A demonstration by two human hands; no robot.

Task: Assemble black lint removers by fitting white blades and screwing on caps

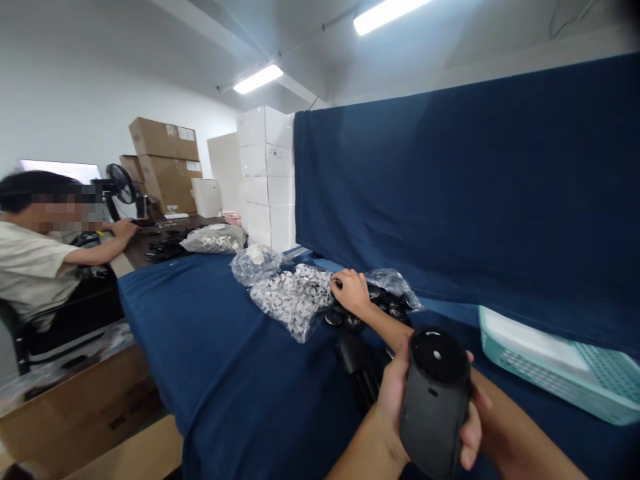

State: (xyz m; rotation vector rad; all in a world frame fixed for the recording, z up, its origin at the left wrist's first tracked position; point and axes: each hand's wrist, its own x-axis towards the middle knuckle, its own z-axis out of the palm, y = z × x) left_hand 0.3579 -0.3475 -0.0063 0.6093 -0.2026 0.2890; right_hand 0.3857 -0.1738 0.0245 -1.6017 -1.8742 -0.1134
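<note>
In my left hand [393, 403] is a dark grey, rounded device [433, 427] with a glossy black round top, fingers wrapped about its body. My right arm crosses behind it, and my right hand [353, 290] reaches to a heap of round black parts [385, 303]. Its fingers are curled round a small black part [339, 283], mostly hidden. Left of that hand lies a clear bag of small white and grey pieces [295, 297]. Between the heap and my left hand rest more dark grey devices [356, 360], partly covered by my arm.
A teal basket [555, 387] stands on the right of the blue-clothed table [225, 360]. Clear plastic bags [255, 263] lie farther back, near stacked white boxes [267, 180]. Another person [30, 267] works at a dark table on the left. Cardboard boxes [85, 407] sit below.
</note>
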